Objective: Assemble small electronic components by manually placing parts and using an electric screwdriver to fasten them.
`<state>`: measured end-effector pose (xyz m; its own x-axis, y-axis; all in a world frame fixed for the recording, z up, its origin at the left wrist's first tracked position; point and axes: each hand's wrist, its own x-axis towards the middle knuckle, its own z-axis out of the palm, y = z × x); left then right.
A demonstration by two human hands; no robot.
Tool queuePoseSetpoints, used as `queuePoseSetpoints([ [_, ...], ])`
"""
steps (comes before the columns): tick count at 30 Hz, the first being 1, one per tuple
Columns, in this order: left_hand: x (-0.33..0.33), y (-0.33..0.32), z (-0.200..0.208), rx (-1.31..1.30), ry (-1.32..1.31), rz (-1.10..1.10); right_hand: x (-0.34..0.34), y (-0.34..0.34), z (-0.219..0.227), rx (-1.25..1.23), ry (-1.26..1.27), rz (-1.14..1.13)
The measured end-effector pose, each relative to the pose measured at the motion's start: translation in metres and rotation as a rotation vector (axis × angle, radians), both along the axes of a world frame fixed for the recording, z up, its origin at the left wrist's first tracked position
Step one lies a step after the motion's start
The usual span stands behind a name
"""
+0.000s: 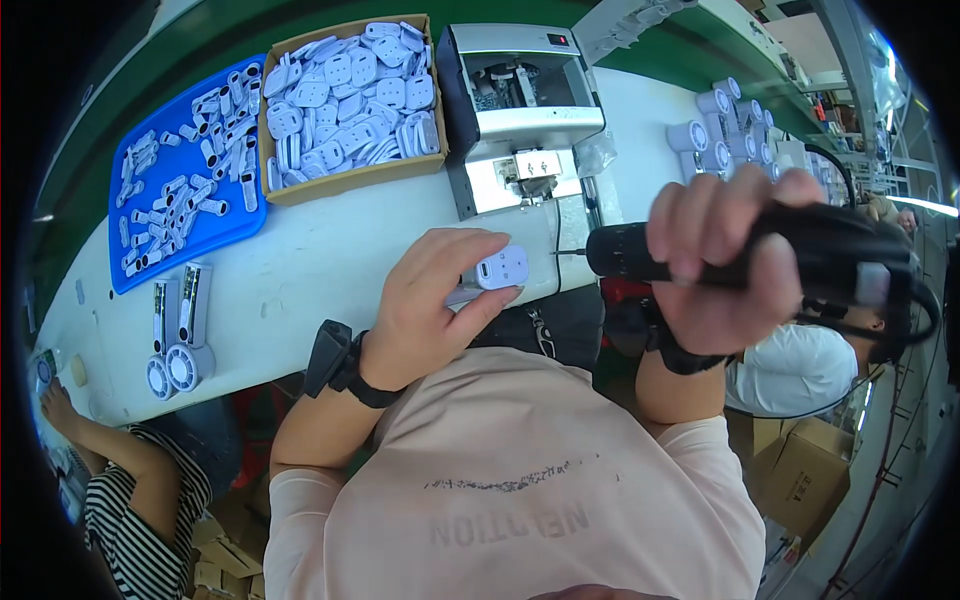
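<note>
My left hand (425, 300) is closed around a pale lavender plastic housing (505, 268), which it holds at the table's front edge with an end face showing small holes and a slot. In my right hand (720, 265) is a black electric screwdriver (830, 250), held level with its thin bit pointing left. The bit's tip stops a little short of the housing, apart from it. Behind my hands stands a silver and black screw feeder machine (530, 125) with an open window and loose metal bits inside.
A cardboard box (350, 185) heaped with pale plates stands beside a blue tray (240, 225) of small white-and-black parts. Two assembled pale units (180, 330) lie at left. More round-ended units (715, 130) stand at right. Other people sit at both sides; cartons (800, 480) are at lower right.
</note>
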<state>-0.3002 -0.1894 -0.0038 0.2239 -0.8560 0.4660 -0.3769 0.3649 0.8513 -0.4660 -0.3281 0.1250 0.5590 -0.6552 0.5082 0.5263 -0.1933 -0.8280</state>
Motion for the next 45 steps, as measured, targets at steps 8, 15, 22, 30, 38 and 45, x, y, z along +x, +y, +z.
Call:
queuePoseSetpoints([
  [8,-0.005,-0.002,0.004,-0.021,0.011,0.026,0.013,0.006,0.007,-0.114,0.002,0.194],
  [15,-0.003,0.000,0.002,-0.013,0.008,0.017,0.019,0.011,0.005,-0.152,0.103,0.156],
  [22,-0.007,-0.007,0.006,-0.025,-0.035,-0.046,0.014,0.014,0.003,-0.144,0.110,0.025],
  [30,0.002,0.007,0.007,0.166,-0.196,-0.099,-0.037,0.007,0.009,0.053,-0.050,-0.020],
  [38,0.091,0.040,0.036,0.762,-0.790,0.097,-0.140,-0.024,-0.063,0.514,0.559,-0.443],
  [45,0.112,0.075,0.013,0.897,-0.891,0.525,-0.175,-0.026,-0.130,0.357,0.856,-0.645],
])
